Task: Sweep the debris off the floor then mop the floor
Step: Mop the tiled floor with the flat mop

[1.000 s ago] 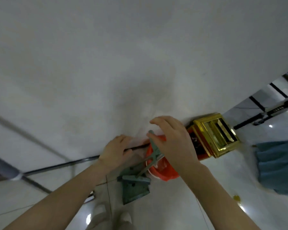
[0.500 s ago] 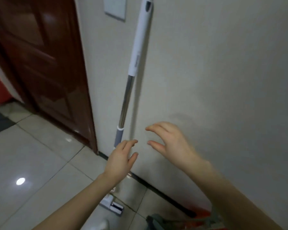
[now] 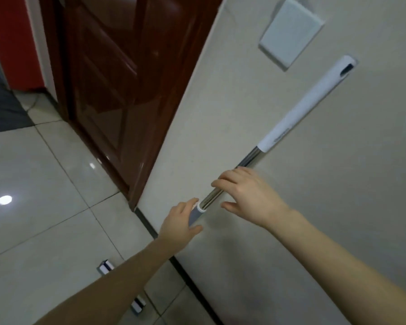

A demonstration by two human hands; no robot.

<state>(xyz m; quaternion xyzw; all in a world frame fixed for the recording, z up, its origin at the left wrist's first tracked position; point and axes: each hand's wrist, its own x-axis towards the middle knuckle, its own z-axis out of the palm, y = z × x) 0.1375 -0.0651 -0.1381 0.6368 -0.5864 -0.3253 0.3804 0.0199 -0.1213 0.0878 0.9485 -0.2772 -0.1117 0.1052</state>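
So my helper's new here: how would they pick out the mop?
Find the dark wooden door; right of it runs a beige wall with a white wall plate. The mop leans there near the plate: the only long pole, white grip over steel shaft.

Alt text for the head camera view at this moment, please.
A person's left hand holds the grey collar of a mop handle leaning on a cream wall, while the right hand arches over its metal shaft, grip unclear. A dark wooden door and pale floor tiles lie to the left.
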